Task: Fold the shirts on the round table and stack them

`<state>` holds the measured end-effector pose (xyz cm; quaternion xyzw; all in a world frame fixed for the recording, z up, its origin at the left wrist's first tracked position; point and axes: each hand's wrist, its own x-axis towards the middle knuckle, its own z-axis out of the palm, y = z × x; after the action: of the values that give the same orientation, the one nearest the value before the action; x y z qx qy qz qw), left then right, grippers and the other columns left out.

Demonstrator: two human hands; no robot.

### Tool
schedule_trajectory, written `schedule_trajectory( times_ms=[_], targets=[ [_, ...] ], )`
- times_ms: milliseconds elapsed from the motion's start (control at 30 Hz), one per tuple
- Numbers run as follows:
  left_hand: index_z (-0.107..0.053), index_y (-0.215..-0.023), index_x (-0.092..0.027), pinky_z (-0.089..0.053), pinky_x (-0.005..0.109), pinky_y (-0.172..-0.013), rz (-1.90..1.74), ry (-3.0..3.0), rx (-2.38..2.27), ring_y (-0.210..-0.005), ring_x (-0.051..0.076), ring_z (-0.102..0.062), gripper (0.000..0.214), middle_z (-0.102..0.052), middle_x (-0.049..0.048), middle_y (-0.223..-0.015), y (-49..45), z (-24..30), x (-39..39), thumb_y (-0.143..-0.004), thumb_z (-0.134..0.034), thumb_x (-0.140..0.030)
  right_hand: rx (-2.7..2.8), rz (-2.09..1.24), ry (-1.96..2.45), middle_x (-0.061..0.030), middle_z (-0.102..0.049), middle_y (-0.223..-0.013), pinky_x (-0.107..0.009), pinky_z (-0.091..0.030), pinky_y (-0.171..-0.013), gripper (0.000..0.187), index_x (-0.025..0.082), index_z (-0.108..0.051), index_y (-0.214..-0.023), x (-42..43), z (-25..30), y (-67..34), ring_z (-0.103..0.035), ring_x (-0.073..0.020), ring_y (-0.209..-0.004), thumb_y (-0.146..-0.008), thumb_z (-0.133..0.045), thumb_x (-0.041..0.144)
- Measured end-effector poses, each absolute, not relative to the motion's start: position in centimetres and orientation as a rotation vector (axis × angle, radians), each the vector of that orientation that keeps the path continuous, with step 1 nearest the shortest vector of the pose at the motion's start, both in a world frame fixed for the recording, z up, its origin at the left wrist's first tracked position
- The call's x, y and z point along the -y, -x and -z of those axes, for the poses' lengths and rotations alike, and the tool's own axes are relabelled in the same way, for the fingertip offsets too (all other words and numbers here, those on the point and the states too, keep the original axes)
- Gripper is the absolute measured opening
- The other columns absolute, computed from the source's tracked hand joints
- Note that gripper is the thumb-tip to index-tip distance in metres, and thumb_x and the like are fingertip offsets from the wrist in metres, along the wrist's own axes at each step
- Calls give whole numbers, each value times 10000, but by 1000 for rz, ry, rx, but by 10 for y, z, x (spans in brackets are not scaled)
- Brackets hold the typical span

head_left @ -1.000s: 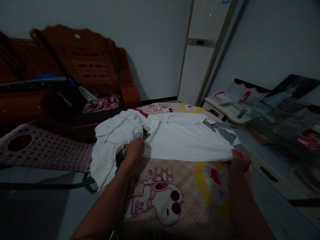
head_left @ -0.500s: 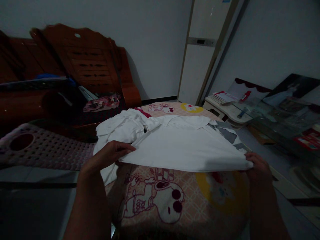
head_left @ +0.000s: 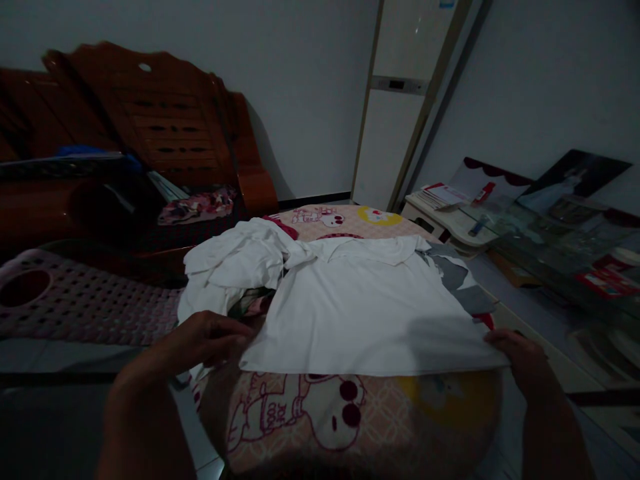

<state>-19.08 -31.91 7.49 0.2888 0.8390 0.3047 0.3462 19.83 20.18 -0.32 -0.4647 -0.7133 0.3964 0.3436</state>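
Note:
A white T-shirt (head_left: 360, 313) lies spread out flat, its collar away from me and its hem toward me. My left hand (head_left: 213, 340) is beside the shirt's left edge, just above the hem corner, fingers loosely bent and no cloth visible in them. At the opposite side my right hand (head_left: 520, 353) has its fingertips on the shirt's right edge near the hem and seems to pinch it. Under the shirt is a pink patterned cloth (head_left: 385, 417) with a cartoon dog on it. A crumpled heap of white clothing (head_left: 235, 260) touches the shirt's left shoulder.
Grey and white fabric (head_left: 455, 277) lies beyond the shirt's right sleeve. A pink woven plastic chair (head_left: 100, 300) stands at left, before a carved wooden sofa (head_left: 165, 120). To the right is a glass-topped stand (head_left: 545, 247) with papers and boxes. A tall white cabinet-like unit (head_left: 390, 133) stands behind.
The shirt's hem has come down toward me and now lies flat on the patterned cloth. My left hand has moved left and down, off the hem corner; my right hand has lowered slightly.

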Motion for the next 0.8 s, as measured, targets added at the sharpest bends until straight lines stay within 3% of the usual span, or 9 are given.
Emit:
schedule_trajectory(
  times_ms=[133, 233, 400, 533, 600, 667, 800],
  targets=[
    [-800, -938, -252, -540, 253, -640, -753, -909, -2364, -769, 230, -691, 414, -768, 49, -869, 205, -83, 306, -729, -647, -575, 1818, -1090, 1355, -54, -684, -580, -338, -523, -451, 272, 179, -726, -694, -209, -12, -185, -639, -232, -512, -535, -747, 399],
    [-785, -999, -255, -545, 258, -751, -716, -1104, -2488, -882, 237, -708, 384, -771, 42, -961, 216, -97, 266, -787, -614, -527, 1655, -1151, 1259, -49, -684, -581, -309, -537, -427, 266, 165, -693, -739, -205, -31, -145, -634, -198, -474, -587, -735, 379],
    [-713, -1172, -187, -518, 292, -896, -613, -1218, -2688, -942, 224, -705, 368, -755, 79, -1056, 233, -95, 171, -836, -607, -290, 1771, -1304, 1059, -16, -647, -538, -246, -496, -374, 227, 137, -685, -818, -191, -45, -54, -583, -147, -404, -661, -691, 301],
    [-600, -1346, -180, -479, 326, -999, -459, -1294, -2801, -1125, 234, -648, 546, -658, 125, -1278, 251, -67, 117, -810, -555, -86, 1969, -1316, 1106, 25, -608, -517, -226, -465, -396, 376, 132, -688, -1080, -187, -34, 2, -570, -137, -407, -716, -662, 220],
    [-548, -1397, -207, -477, 327, -1008, -361, -1328, -2823, -1192, 230, -612, 638, -589, 122, -1367, 260, -54, 102, -787, -518, -23, 2154, -1156, 1149, 13, -633, -572, -261, -507, -484, 451, 151, -670, -1190, -189, -26, 22, -600, -150, -474, -741, -633, 174],
    [-542, -1395, -232, -493, 328, -979, -266, -1337, -2824, -1187, 229, -614, 642, -571, 116, -1372, 268, -44, 94, -794, -491, -14, 2267, -1003, 1145, -43, -704, -737, -323, -555, -666, 512, 180, -673, -1230, -192, -20, 38, -675, -197, -679, -724, -624, 118],
    [-666, -1231, -196, -515, 359, -897, -229, -1302, -2840, -1085, 278, -661, 412, -612, 159, -1270, 282, -33, 83, -875, -473, -118, 2344, -845, 1132, -137, -724, -1052, -439, -442, -1005, 518, 206, -719, -1184, -194, -16, 65, -624, -302, -1103, -698, -611, 61]
  ],
)
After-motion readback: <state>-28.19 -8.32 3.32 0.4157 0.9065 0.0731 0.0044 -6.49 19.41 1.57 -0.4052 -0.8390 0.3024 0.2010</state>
